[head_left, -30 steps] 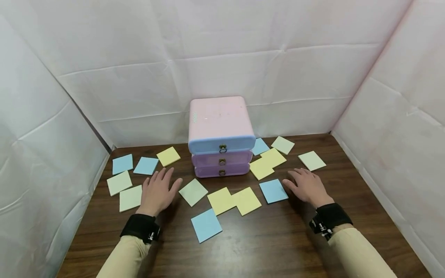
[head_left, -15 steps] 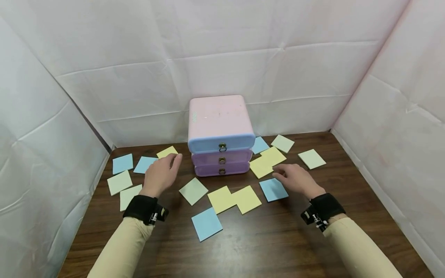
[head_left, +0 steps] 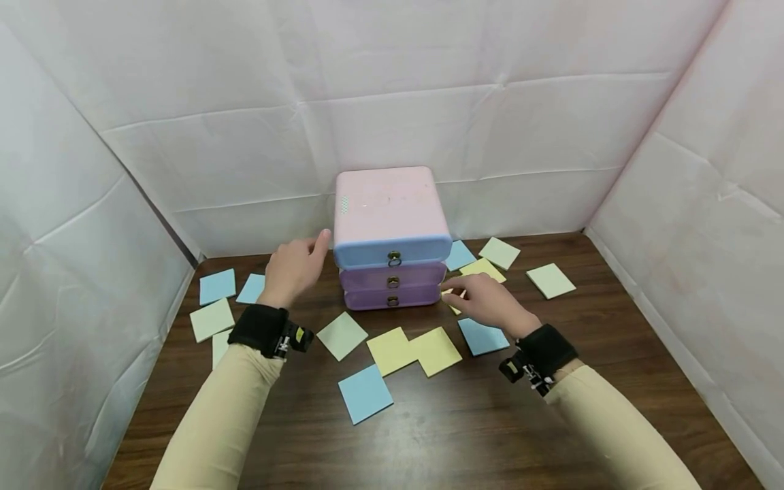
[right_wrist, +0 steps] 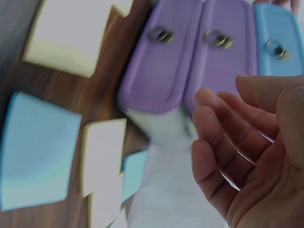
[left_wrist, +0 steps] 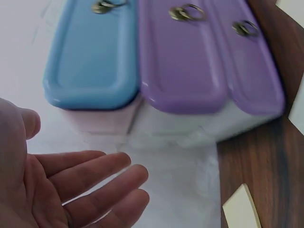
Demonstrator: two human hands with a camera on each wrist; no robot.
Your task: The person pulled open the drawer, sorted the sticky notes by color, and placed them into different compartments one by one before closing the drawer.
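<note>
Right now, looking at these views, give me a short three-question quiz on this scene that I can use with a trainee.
1. True or false: the top drawer of the drawer unit has a blue front.
2. Which hand is at the unit's upper corner? A) left hand B) right hand
3. Fill in: each drawer front carries a small metal ____ pull.

Key
1. True; the two lower fronts are purple.
2. A; the right hand hovers by the lower drawers, holding nothing.
3. Ring.
</note>
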